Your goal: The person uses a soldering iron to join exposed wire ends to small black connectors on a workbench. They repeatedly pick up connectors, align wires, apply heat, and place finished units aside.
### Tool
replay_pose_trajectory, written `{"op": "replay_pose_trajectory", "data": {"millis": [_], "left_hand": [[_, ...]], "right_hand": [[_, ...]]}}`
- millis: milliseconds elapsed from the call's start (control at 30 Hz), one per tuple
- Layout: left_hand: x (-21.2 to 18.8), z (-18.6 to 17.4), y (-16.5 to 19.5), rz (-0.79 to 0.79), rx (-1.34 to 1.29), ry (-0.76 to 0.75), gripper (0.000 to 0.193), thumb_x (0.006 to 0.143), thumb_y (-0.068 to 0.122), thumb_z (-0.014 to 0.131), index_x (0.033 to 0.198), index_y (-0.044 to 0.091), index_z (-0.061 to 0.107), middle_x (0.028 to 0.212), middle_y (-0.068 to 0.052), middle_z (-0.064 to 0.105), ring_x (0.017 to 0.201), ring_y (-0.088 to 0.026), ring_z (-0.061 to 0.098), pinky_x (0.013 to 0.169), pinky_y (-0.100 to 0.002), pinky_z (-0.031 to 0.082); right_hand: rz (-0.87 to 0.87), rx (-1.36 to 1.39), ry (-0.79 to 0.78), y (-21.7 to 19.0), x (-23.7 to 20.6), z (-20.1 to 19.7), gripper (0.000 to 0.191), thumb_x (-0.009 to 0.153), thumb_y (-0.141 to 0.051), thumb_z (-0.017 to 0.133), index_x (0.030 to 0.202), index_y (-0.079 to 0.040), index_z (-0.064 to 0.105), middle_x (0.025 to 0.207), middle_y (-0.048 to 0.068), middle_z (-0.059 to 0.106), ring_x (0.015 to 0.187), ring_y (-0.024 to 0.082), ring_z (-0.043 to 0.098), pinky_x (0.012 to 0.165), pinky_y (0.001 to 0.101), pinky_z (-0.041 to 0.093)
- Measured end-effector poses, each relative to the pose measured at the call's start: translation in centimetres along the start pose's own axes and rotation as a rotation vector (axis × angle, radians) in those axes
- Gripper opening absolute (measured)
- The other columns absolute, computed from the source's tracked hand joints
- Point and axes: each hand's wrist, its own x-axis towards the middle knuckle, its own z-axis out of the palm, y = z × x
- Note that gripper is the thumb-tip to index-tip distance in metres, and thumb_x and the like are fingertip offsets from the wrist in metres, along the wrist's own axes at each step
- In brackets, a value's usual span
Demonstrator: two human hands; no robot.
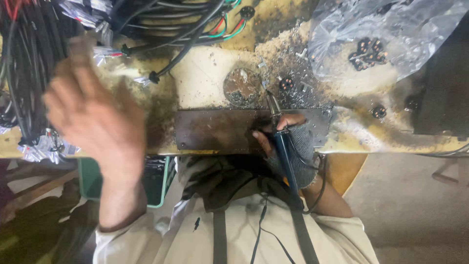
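My left hand (93, 115) is raised and blurred at the left, fingers spread, holding nothing, close to a bundle of black cables (24, 73). My right hand (288, 139), in a grey fingerless glove, grips a soldering iron (281, 142) with a blue handle. Its metal tip (271, 103) points up toward a round dark pad (242, 87) and a small black connector (286, 84). The hand rests on a dark metal plate (215, 129) at the front edge of the stained yellow bench (205, 73).
A clear plastic bag (386, 34) with several small black connectors lies at the upper right. More loose connectors (378, 112) sit on the bench. Coloured wire harnesses (195, 24) run along the top. A green bin (156, 181) stands under the bench. The iron's black cord (259, 230) hangs over my lap.
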Motion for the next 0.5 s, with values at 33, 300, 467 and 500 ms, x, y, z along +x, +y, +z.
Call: {"op": "replay_pose_trajectory", "data": {"millis": [33, 300, 467, 500], "left_hand": [[-0.7, 1.1, -2.7, -0.080, 0.078, -0.024, 0.060, 0.092, 0.018, 0.087, 0.142, -0.003, 0.062, 0.123, -0.017, 0.068, 0.107, -0.031, 0.063, 0.087, -0.042, 0.052], [-3.0, 4.2, -9.9, -0.136, 0.261, -0.036, 0.010, 0.099, 0.013, 0.078, 0.103, 0.004, 0.077, 0.086, -0.011, 0.074, 0.061, -0.020, 0.067, 0.046, -0.035, 0.044], [-1.0, 0.3, -5.3, -0.060, -0.337, 0.290, 0.009, 0.102, 0.006, 0.078, 0.100, 0.000, 0.072, 0.083, -0.011, 0.072, 0.062, -0.015, 0.065, 0.052, -0.030, 0.051], [-1.2, -0.4, -4.0, -0.057, -0.608, 0.327, 0.009, 0.104, 0.002, 0.076, 0.101, -0.004, 0.070, 0.087, -0.013, 0.072, 0.065, -0.014, 0.064, 0.054, -0.029, 0.052]], "right_hand": [[-0.019, -0.079, -0.022, -0.2, -0.1, -0.1, 0.050, 0.087, 0.001, 0.085, 0.109, -0.008, 0.041, 0.091, 0.001, 0.052, 0.080, 0.011, 0.054, 0.074, 0.0266, 0.048], [-0.040, -0.039, 0.001, -0.8, 0.3, 0.2, 0.051, 0.086, -0.004, 0.088, 0.110, -0.008, 0.042, 0.089, 0.001, 0.051, 0.077, 0.011, 0.051, 0.073, 0.0258, 0.044], [-0.094, -0.105, 0.049, -1.0, 0.5, -0.2, 0.048, 0.087, -0.007, 0.086, 0.107, -0.007, 0.043, 0.088, 0.006, 0.049, 0.076, 0.014, 0.048, 0.072, 0.0254, 0.042], [-0.054, -0.001, 0.021, -1.1, 0.5, -0.4, 0.043, 0.091, -0.006, 0.081, 0.110, -0.008, 0.043, 0.092, 0.006, 0.051, 0.079, 0.014, 0.053, 0.074, 0.0259, 0.045]]}}
